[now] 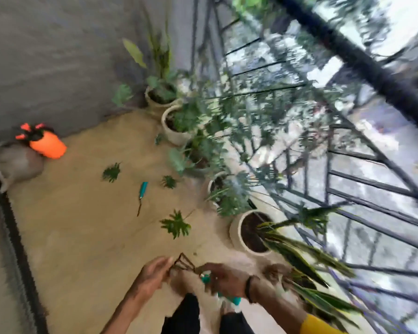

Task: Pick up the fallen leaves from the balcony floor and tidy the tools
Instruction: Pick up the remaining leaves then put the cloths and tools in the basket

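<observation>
Three green fallen leaves lie on the tan balcony floor: one near me (176, 224), one by the pots (168, 182), one farther left (111, 172). Between them lies a teal-handled hand tool (142, 194). At the bottom my right hand (223, 279) grips a teal-handled hand rake (206, 277) whose dark prongs point to the upper left. My left hand (152, 277) is beside the prongs, fingers straight, touching their tips. The frame is blurred by motion.
An orange pressure sprayer (47, 143) sits by the grey wall beside a brown sack (19, 162). A row of white potted plants (247, 231) lines the black metal railing (348, 196) on the right. A dark door track (17, 249) runs along the left.
</observation>
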The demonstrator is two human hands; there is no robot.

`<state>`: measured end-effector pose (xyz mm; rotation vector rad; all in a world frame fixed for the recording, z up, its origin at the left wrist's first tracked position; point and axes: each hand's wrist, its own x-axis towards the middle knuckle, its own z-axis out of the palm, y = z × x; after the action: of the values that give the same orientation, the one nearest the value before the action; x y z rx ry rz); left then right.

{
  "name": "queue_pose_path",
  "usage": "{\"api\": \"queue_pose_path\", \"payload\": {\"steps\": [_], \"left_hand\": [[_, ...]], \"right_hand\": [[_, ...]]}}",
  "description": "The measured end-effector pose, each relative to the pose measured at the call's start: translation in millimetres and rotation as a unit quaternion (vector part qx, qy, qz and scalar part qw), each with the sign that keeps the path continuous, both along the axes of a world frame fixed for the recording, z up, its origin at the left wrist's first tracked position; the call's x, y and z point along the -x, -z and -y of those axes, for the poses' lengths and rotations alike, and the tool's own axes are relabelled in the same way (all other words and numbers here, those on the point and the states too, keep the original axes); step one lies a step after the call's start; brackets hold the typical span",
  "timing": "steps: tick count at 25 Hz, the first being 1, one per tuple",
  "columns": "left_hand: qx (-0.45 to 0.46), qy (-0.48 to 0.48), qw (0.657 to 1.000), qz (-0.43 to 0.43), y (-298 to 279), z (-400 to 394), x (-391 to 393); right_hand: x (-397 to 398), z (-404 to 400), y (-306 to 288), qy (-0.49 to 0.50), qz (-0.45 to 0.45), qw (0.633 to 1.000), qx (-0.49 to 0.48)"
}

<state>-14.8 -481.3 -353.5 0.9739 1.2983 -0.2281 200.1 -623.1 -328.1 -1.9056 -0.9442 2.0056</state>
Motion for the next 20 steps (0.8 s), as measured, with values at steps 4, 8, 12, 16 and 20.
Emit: {"api": "queue_pose_path", "payload": {"steps": [4,8,12,16,20], "left_hand": [[-0.014,0.075,0.997,-0.004,-58.3,103.2,-49.3],[0.021,0.153,0.987,0.039,-103.9,224.6,-90.0],[-0.014,0.298,0.954,0.032,-113.9,339.4,-115.9],[0.002,0.431,0.901,0.038,-108.0,427.6,-138.6],[0.006,0.549,0.835,0.047,-91.1,530.1,-149.9]], "right_hand": [[-10.3,130.4,-49.8,0.049,0.070,0.995,-0.043],[-8.5,276.6,-47.6,0.120,0.155,0.976,-0.099],[2.2,420.0,-89.7,0.239,0.235,0.938,-0.093],[28.0,532.3,-109.6,0.355,0.271,0.892,-0.072],[78.5,633.3,-101.6,0.442,0.317,0.839,-0.013]]}}
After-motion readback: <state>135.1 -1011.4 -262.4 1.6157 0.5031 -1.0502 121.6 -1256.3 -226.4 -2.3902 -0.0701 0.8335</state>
